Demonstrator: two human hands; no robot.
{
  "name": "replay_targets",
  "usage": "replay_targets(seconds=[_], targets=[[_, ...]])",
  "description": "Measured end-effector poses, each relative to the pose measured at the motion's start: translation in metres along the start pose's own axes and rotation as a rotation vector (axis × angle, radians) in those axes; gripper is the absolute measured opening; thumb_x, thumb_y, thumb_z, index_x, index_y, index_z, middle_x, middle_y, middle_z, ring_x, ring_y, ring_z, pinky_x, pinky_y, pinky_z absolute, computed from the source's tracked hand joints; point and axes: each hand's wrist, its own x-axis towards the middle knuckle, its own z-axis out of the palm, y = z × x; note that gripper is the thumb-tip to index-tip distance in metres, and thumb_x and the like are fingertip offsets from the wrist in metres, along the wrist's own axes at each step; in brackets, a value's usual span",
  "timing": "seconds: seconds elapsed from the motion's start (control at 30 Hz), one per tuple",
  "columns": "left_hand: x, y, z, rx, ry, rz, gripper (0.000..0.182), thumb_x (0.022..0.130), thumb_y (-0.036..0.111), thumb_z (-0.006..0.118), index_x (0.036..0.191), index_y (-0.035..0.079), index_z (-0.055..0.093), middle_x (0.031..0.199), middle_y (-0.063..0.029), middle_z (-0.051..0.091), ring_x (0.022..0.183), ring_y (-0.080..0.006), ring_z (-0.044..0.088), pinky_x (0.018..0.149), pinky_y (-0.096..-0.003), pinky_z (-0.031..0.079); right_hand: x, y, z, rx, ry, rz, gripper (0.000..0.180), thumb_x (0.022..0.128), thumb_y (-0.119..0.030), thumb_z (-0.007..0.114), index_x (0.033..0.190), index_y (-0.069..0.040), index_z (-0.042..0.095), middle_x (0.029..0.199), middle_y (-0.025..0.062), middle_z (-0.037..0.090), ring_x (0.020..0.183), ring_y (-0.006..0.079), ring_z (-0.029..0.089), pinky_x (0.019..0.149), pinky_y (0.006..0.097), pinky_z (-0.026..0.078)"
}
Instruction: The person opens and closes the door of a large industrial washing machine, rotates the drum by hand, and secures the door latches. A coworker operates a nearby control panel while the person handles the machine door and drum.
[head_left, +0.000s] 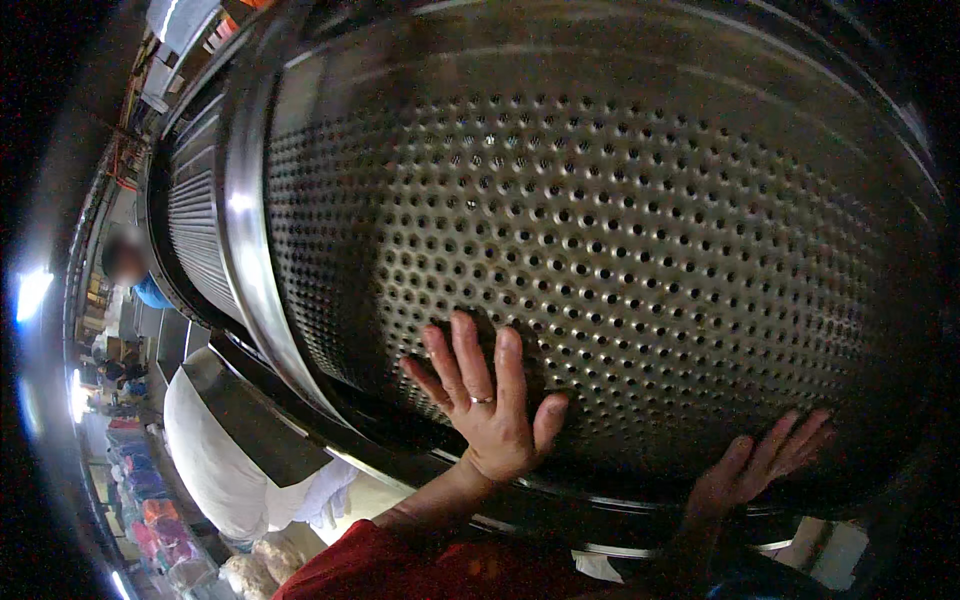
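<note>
Before me is a large perforated metal drum (637, 270) of what looks like an industrial laundry machine. My left hand (487, 420), with a ring on one finger, is held against the drum's lower part, palm towards the metal and fingers spread. Farther right, at the drum's dark lower edge, my right hand (757, 465) is raised with its thumb apart from the fingers. Whether its palm presses on the metal is hard to tell in the shadow. Neither hand holds anything.
A polished metal rim (251, 202) borders the drum on the left, beside a ribbed panel (196, 210). White cloth (210, 450) bulges below it. Colourful bundles (154, 517) line the lower left. A person in blue (154, 292) is beyond the machine.
</note>
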Motion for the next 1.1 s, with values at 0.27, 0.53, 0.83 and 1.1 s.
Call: replay_targets(seconds=[0.27, 0.53, 0.83, 1.1], targets=[[0.003, 0.004, -0.001, 0.013, 0.002, -0.033, 0.076, 0.099, 0.056, 0.053, 0.159, 0.011, 0.041, 0.168, -0.0256, 0.024, 0.157, -0.0497, 0.01, 0.12, -0.0715, -0.004, -0.011, 0.004, 0.015, -0.002, 0.108, 0.001, 0.053, 0.112, -0.036, 0.038, 0.157, -0.01, 0.044, 0.169, 0.0166, 0.028, 0.156, 0.044, 0.019, 0.124, 0.0643, 0.008], [-0.039, -0.021, -0.008, -0.123, 0.095, -0.033, 0.079, 0.098, 0.061, 0.055, 0.158, 0.011, 0.043, 0.168, -0.0295, 0.019, 0.157, -0.0506, 0.007, 0.12, -0.0695, -0.006, -0.014, 0.011, 0.009, 0.032, 0.053, -0.006, 0.057, 0.112, -0.041, 0.038, 0.158, -0.008, 0.042, 0.168, 0.0194, 0.029, 0.155, 0.0455, 0.021, 0.124, 0.0653, 0.012], [-0.044, -0.028, 0.017, 0.014, 0.157, -0.025, 0.077, 0.103, 0.061, 0.039, 0.16, 0.009, 0.037, 0.165, -0.0358, 0.02, 0.154, -0.0563, 0.012, 0.121, -0.0673, 0.002, -0.068, 0.008, 0.026, 0.001, 0.088, 0.073, 0.071, 0.109, -0.053, 0.038, 0.162, -0.005, 0.032, 0.169, 0.0247, 0.02, 0.156, 0.0459, 0.018, 0.125, 0.0622, 0.015], [-0.037, -0.029, 0.009, 0.026, 0.097, 0.01, 0.077, 0.105, 0.059, 0.031, 0.163, 0.009, 0.025, 0.165, -0.0377, 0.014, 0.152, -0.0586, 0.013, 0.119, -0.0714, 0.007, -0.045, 0.009, 0.026, -0.03, 0.097, 0.002, 0.071, 0.109, -0.053, 0.039, 0.161, -0.005, 0.032, 0.169, 0.0246, 0.02, 0.156, 0.046, 0.019, 0.125, 0.062, 0.015]])
